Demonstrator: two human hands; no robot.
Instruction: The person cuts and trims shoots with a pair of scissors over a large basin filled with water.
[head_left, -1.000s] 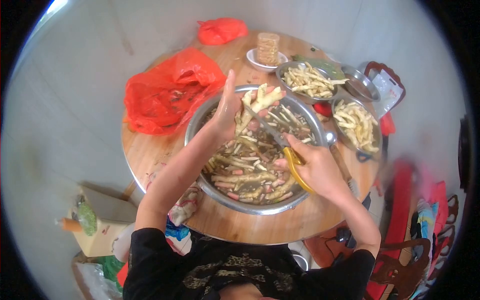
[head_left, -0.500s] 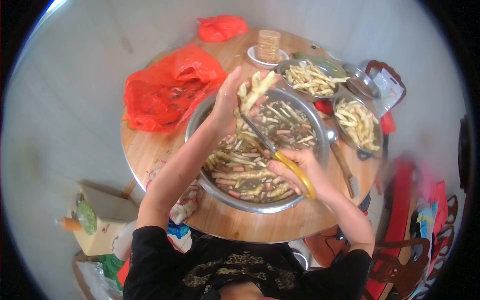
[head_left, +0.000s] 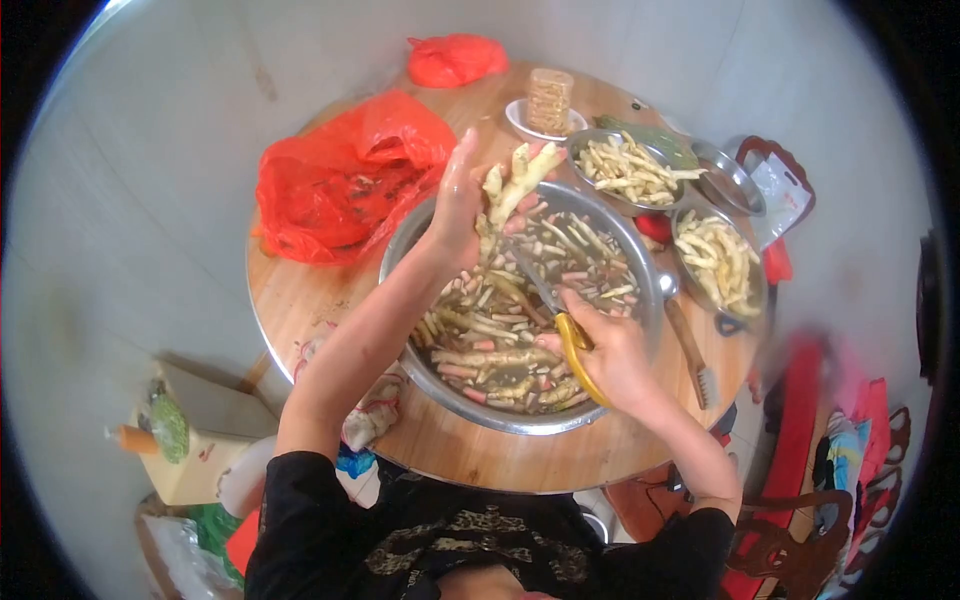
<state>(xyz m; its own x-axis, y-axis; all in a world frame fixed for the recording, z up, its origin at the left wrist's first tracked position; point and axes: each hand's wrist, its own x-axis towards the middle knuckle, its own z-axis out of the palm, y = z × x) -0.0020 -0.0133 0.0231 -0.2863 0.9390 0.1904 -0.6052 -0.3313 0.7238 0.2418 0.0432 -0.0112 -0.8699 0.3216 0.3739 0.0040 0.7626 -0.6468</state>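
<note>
My left hand (head_left: pixel 462 205) is closed around a knobby, pale piece of ginger (head_left: pixel 518 187) above the basin, its thumb pointing up. In my right hand (head_left: pixel 612 352) is a pair of scissors (head_left: pixel 578 350) with yellow handles, spread somewhat apart. Their dark blades reach toward the lower end of the ginger; whether they touch it I cannot tell. Beneath both hands stands a large metal basin (head_left: pixel 497 418) of murky water, full of cut ginger and pink-ended stem bits (head_left: pixel 490 360).
Metal bowls of pale ginger (head_left: pixel 628 170) stand at the right back, near a small steel bowl (head_left: pixel 728 180). A wooden-handled brush (head_left: pixel 690 350) lies right of the basin. A red plastic bag (head_left: pixel 350 180) sits at left, and a stacked packet (head_left: pixel 549 100) in a white dish behind.
The scissors' yellow handles have spread apart, and my right hand has shifted slightly. My left hand still holds the ginger in nearly the same place. The whole view has shifted a little.
</note>
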